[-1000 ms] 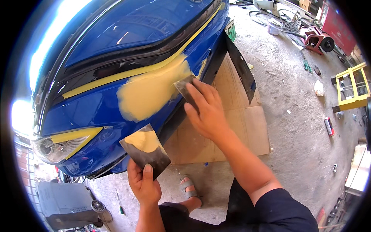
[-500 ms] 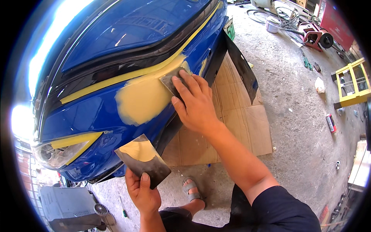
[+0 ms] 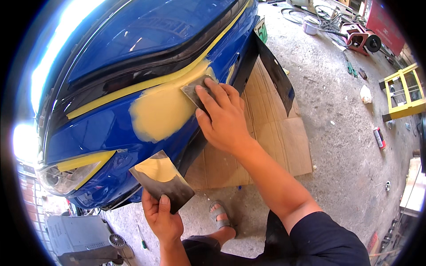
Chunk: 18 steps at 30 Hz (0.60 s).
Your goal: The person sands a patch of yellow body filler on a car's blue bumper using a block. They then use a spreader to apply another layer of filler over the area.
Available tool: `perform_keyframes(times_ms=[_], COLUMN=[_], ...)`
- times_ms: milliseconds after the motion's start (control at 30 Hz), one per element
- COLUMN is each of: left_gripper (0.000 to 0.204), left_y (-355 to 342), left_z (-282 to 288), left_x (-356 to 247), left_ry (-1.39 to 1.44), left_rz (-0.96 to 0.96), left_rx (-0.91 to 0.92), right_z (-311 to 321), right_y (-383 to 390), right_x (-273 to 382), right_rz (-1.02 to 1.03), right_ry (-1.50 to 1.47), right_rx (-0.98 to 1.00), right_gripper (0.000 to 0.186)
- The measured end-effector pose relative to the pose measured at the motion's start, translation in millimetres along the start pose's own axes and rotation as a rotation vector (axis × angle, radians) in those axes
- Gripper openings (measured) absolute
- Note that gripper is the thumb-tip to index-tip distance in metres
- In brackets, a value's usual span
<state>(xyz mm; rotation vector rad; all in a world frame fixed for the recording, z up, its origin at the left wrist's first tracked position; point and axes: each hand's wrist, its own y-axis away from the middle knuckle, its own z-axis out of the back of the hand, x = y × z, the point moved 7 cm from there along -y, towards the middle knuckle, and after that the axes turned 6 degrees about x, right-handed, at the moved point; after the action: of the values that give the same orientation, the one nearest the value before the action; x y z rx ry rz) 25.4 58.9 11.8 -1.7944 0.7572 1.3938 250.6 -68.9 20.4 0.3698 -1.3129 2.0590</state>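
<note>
Pressed flat under the fingers of my right hand [image 3: 224, 113] is a dark putty spreader [image 3: 194, 91], its edge against a pale yellow patch of filler [image 3: 162, 113] on the blue car bumper [image 3: 100, 124]. My left hand [image 3: 163, 219] grips a dark square plate [image 3: 171, 188] by its lower edge, thumb on top; a smear of yellow putty [image 3: 155, 168] covers its far part. Yellow masking tape [image 3: 146, 88] runs along the seam above the filler and also borders the headlight [image 3: 71, 175].
Flattened cardboard [image 3: 277, 146] lies on the concrete floor under a hanging black trim piece [image 3: 277, 75]. To the right are a yellow metal stand [image 3: 406, 108], a can [image 3: 379, 138] and a red machine [image 3: 357, 40] with hoses. A grey wheeled unit [image 3: 80, 237] stands at lower left.
Hands and car appear slightly farther left and up, largely as the whole view shifts. Both hands keep their holds, and the spreader stays on the right part of the filler.
</note>
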Motion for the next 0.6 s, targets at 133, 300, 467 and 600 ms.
perform_keyframes(times_ms=[133, 300, 467, 600], left_gripper=[0.048, 0.048, 0.047, 0.047], left_y=[2, 6, 7, 7], left_z=[2, 7, 3, -4], left_x=[0, -2, -4, -6], left_ry=[-0.006, -0.035, -0.039, -0.031], left_rz=[-0.019, -0.027, -0.025, -0.032], left_rx=[-0.019, -0.011, -0.023, -0.028], right_z=[-9, -24, -43, -53], right_y=[2, 25, 50, 67], right_x=[4, 3, -4, -9], right_rz=[-0.007, -0.023, -0.007, -0.005], right_ry=[-0.01, -0.073, -0.134, -0.157], right_rx=[0.011, 0.061, 0.041, 0.05], right_gripper=[0.046, 0.048, 0.051, 0.048])
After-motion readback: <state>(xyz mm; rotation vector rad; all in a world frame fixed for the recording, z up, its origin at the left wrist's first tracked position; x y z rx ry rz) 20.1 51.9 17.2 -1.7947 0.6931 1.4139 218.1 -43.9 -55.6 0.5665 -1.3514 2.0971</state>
